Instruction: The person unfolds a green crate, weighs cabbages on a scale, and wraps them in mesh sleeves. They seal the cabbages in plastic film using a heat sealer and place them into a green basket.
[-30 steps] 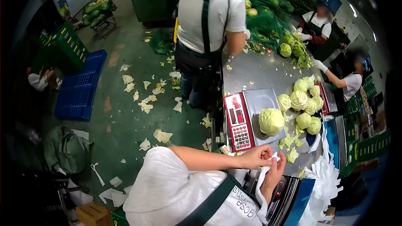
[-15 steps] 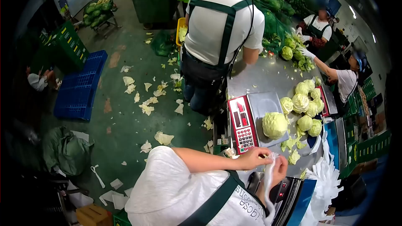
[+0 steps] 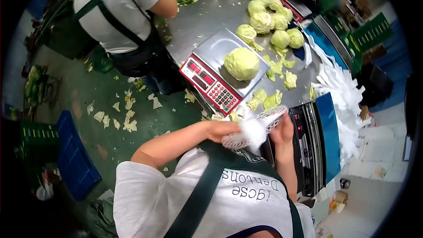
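A white mesh net sleeve (image 3: 254, 132) is stretched between my two hands in front of my chest, its middle smeared by motion. My left hand (image 3: 224, 130) grips its left side, with the fingertips partly hidden by the mesh. At the other side, my right hand (image 3: 283, 128) has its fingers closed on the net's edge. Just beyond them, a trimmed pale green cabbage (image 3: 241, 64) rests on the steel plate of a red and white digital scale (image 3: 210, 84). Loose cabbage leaves (image 3: 264, 99) lie between the scale and my hands.
Several cabbages (image 3: 262, 22) sit behind the scale on the metal table (image 3: 194, 24). A black sealing machine (image 3: 304, 150) with a blue panel stands by my right arm, near a heap of white nets (image 3: 339, 105). A co-worker (image 3: 121, 13) stands at front left.
The net, earlier bunched and pinched between my fingers, is now spread wide between my hands. My view has shifted, bringing scale and cabbage nearer the middle. The cabbage stays on the scale.
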A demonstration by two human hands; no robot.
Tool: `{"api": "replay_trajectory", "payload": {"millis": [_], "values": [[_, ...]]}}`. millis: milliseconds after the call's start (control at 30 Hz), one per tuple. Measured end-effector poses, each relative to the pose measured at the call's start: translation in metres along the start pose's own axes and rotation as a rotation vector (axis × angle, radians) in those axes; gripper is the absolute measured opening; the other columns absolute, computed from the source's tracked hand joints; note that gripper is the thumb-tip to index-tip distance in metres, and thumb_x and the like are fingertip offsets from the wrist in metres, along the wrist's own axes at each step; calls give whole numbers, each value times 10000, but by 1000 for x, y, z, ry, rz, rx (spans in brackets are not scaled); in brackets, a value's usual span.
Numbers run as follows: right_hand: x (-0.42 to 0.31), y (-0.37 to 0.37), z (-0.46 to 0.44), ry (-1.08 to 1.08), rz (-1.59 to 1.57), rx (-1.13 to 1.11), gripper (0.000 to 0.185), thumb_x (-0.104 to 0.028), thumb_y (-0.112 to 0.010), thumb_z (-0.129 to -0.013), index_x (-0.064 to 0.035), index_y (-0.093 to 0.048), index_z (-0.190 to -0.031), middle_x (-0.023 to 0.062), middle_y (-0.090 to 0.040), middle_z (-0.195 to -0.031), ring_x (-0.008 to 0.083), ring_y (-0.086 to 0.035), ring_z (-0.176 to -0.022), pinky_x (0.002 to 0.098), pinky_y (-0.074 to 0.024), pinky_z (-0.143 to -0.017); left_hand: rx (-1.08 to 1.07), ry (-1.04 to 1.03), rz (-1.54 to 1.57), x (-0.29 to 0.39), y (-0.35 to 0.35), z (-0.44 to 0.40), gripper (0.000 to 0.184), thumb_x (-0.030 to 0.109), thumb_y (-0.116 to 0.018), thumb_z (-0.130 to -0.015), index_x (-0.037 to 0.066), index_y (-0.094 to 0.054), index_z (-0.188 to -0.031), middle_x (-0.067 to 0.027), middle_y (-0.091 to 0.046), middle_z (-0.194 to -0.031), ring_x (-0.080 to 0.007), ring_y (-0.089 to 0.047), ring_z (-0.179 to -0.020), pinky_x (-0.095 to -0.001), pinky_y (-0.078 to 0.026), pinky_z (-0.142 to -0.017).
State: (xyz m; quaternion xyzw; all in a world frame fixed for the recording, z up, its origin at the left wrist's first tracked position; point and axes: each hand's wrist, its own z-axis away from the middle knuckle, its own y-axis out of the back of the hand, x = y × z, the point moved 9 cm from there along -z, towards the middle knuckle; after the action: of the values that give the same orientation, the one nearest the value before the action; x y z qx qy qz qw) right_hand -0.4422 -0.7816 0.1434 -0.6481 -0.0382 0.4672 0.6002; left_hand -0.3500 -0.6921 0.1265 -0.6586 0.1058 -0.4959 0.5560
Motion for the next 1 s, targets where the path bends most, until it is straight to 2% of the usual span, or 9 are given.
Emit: {"api": "replay_trajectory", "payload": {"millis": [100,200,400,500,600,733,833,933,1000], "values": [[7,38,1,-144,50,79,582,-241,-626,-835,30,-396,-1295,154,-517,-1252,275,-517,-1145,391,-430,-969,328,-102,-235,35,31,13,402,180,-649,-841,-13,-540,-1177,-56,-598,-1128,-135,-568,-1004,-279,-461,-873],[-17,87,-27,142,1389,433,357,-65,-650,-756,6,-576,-1097,115,-637,-950,172,-591,-899,280,-454,-794,708,-481,-977,117,80,42,275,43,-604,-781,-10,-618,-1050,-72,-666,-922,-135,-614,-858,-277,-484,-794],[-61,106,-147,674,987,633,288,-200,-563,-862,23,-597,-1040,115,-603,-877,171,-536,-849,289,-431,-753,1442,-436,-1256,223,145,51,341,272,-563,-806,10,-651,-1006,-199,-656,-916,-258,-637,-879,-349,-471,-758],[-1,147,-204,236,799,620,556,-461,-371,-947,40,-585,-1061,106,-605,-924,171,-560,-890,278,-433,-755,1317,-183,-952,206,225,8,484,345,-499,-841,7,-562,-1181,-260,-630,-970,-305,-604,-984,-372,-438,-844],[10,117,-175,244,448,494,516,-422,-387,-952,42,-583,-1064,88,-610,-892,150,-552,-813,280,-442,-705,941,-564,-330,177,213,-8,576,379,-367,-937,10,-325,-1377,-187,-486,-1306,-289,-528,-1126,-378,-407,-948],[-35,22,-71,208,1312,383,253,-93,-518,-837,36,-607,-1035,13,-584,-723,66,-476,-588,236,-390,-512,432,-323,-17,109,121,14,752,593,-142,-930,14,-359,-1357,-154,-439,-1352,-277,-475,-1206,-438,-392,-1005],[-54,-42,-13,60,1025,412,142,-48,-506,-802,20,-621,-847,26,-600,-667,80,-535,-518,210,-402,-438,643,-313,312,42,137,20,682,547,-283,-927,-16,-478,-1261,-161,-543,-1240,-293,-525,-1130,-406,-390,-1002],[-15,49,11,9,459,400,288,-180,-491,-888,22,-595,-1066,130,-648,-976,198,-640,-858,323,-528,-725,101,-419,598,40,92,-19,518,397,-340,-934,-36,-582,-1082,-181,-632,-1047,-289,-613,-969,-392,-461,-912],[29,106,38,-103,339,468,433,-266,-439,-929,-2,-473,-1269,165,-531,-1248,262,-533,-1133,401,-456,-934,-24,-479,469,64,66,-47,481,332,-335,-919,-54,-594,-1044,-194,-645,-998,-299,-611,-976,-398,-458,-913]]}}
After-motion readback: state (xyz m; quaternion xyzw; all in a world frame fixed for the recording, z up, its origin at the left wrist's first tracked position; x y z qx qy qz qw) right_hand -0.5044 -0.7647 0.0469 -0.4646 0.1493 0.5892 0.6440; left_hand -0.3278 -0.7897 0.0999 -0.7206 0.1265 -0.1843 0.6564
